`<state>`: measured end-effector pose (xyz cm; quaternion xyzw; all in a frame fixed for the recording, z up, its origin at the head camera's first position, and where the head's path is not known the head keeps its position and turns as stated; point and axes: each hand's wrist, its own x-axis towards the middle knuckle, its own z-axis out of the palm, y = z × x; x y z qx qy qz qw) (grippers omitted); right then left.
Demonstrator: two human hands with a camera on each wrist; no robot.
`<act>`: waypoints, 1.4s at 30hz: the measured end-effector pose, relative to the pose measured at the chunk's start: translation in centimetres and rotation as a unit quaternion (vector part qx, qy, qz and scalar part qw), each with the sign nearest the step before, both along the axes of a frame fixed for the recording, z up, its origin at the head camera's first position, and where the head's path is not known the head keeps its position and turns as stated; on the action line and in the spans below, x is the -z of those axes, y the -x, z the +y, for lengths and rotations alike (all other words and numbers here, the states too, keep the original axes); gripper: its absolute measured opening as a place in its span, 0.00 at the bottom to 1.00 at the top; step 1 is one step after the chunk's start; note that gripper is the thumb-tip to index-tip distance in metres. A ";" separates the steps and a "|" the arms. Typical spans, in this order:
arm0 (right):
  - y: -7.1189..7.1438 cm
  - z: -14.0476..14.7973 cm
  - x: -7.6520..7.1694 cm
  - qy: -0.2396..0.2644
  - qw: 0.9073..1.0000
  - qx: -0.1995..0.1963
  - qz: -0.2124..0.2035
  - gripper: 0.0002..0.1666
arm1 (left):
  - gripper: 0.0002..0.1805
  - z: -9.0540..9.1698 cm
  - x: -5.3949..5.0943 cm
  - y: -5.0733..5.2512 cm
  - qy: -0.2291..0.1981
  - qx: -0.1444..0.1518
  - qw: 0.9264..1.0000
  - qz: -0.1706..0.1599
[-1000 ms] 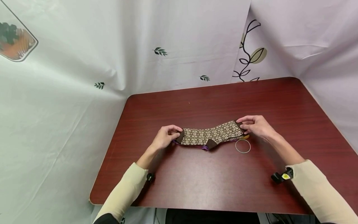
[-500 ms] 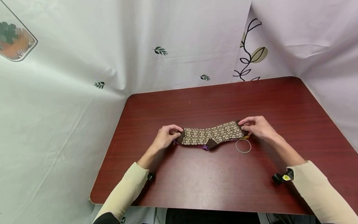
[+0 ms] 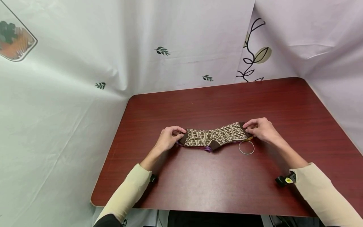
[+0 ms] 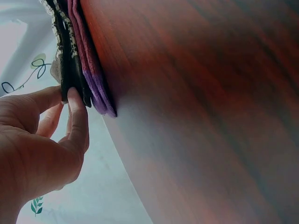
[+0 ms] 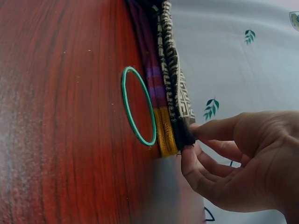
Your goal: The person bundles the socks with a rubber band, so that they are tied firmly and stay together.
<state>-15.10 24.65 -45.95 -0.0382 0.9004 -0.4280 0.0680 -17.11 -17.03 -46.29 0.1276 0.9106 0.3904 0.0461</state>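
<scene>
A brown sock with a cream key pattern (image 3: 215, 135) lies stretched across the table, toe to the left and cuff to the right. My left hand (image 3: 168, 138) pinches its dark toe between thumb and fingers. At the dark cuff, the thumb and fingers of my right hand (image 3: 262, 129) pinch the edge. Layers of the patterned knit show in both wrist views, stacked on a folded purple sock (image 4: 96, 81) whose cuff is yellow (image 5: 166, 133). Most of the purple sock is hidden from above. A thin green elastic band (image 5: 127, 100) lies beside the cuff end, apart from both hands.
The dark red wooden table (image 3: 198, 179) has rounded corners, and its near edge runs across the bottom of the head view. White sheeting (image 3: 181, 31) with leaf prints hangs behind and to the sides. Something black (image 3: 215, 219) sits below the near edge.
My right hand has shifted slightly to the right at the cuff, and more of the dark cuff shows. The left hand keeps its pinch on the toe, and the elastic band has not moved.
</scene>
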 end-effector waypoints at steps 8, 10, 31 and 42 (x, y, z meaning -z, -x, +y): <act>-0.2 -0.1 0.1 -0.033 0.999 0.005 0.025 0.06 | 0.07 0.0 0.5 0.2 0.029 -0.014 0.999 0.016; -0.2 -0.1 0.1 -0.036 0.999 0.007 0.027 0.06 | 0.06 0.0 0.6 0.3 0.035 -0.013 0.999 0.017; -0.2 0.4 0.9 -0.001 0.999 0.031 0.027 0.09 | 0.14 3.2 -2.5 -1.1 0.021 0.042 0.997 0.065; -0.4 0.6 1.1 0.007 0.998 0.042 0.039 0.10 | 0.23 10.0 -2.0 -2.6 0.037 0.151 0.985 0.069</act>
